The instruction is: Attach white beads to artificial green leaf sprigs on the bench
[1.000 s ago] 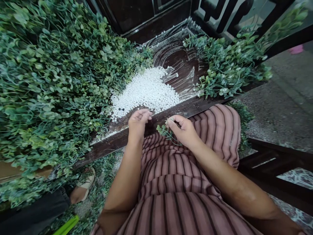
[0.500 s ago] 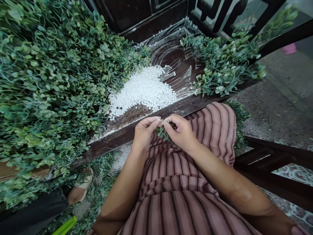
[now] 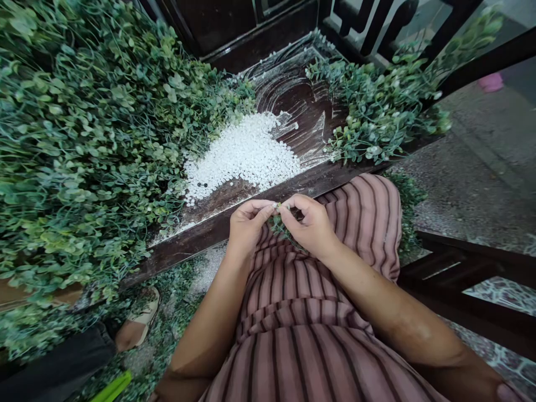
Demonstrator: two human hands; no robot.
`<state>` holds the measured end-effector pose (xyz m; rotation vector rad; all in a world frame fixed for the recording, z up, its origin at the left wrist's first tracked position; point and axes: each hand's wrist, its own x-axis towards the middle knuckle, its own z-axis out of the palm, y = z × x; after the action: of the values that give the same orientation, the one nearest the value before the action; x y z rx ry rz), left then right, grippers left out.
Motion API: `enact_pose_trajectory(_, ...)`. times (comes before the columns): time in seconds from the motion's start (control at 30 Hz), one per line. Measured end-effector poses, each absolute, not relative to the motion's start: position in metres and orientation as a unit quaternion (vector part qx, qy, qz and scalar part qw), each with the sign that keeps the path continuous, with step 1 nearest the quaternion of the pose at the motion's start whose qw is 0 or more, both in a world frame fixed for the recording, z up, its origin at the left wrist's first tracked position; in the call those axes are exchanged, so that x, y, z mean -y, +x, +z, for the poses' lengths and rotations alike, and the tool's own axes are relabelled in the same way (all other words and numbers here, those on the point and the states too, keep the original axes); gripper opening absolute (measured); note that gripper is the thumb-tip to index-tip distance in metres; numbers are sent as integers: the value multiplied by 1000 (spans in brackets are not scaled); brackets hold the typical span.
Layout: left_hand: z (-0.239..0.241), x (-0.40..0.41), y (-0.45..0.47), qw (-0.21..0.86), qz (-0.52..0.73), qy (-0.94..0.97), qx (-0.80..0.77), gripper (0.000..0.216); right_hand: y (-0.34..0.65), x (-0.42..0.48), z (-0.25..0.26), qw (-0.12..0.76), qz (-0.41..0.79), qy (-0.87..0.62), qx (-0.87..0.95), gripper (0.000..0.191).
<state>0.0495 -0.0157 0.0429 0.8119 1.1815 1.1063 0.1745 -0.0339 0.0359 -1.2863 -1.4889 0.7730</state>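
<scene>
Nearest to me is the striped clothing [image 3: 293,352] of the seated person. Over the lap both hands meet, with room around the elbows. The left hand [image 3: 246,226] pinches a tiny white piece, it seems a bead; the right hand [image 3: 313,226] grips a small green sprig [image 3: 278,226] by its tip, and the two fingertips almost touch. Just beyond is the raised edge of the dark table [image 3: 192,240], running from about eight to two o'clock. At eight o'clock, below this edge, is another person's foot [image 3: 132,333]. The white bead pile [image 3: 247,156] lies at eleven, close inside the edge. At ten, a big leaf heap [image 3: 104,139] crowds it; at two, a smaller leafy bunch [image 3: 377,111] reaches over the edge. Between them, streaked wood is showing. Farther, at one, stands a dark railing [image 3: 374,33].
</scene>
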Motion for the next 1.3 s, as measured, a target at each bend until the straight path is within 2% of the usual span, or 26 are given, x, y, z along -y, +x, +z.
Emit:
enact_pose_trajectory(0.3,40,14,48,649,468,327,-503,27,175,32,34,480,338,-527,615,16)
enact_pose_trajectory(0.6,37,14,49,677,466,299,-485,24,175,32,34,486,329,-524,617,16)
enact_pose_trajectory(0.87,34,17,55,651,487,288,-507,22,175,32,33,497,306,-523,621,17)
enact_pose_trajectory(1.3,34,19,65,684,489,203,-503,28,174,35,32,512,310,-521,608,17)
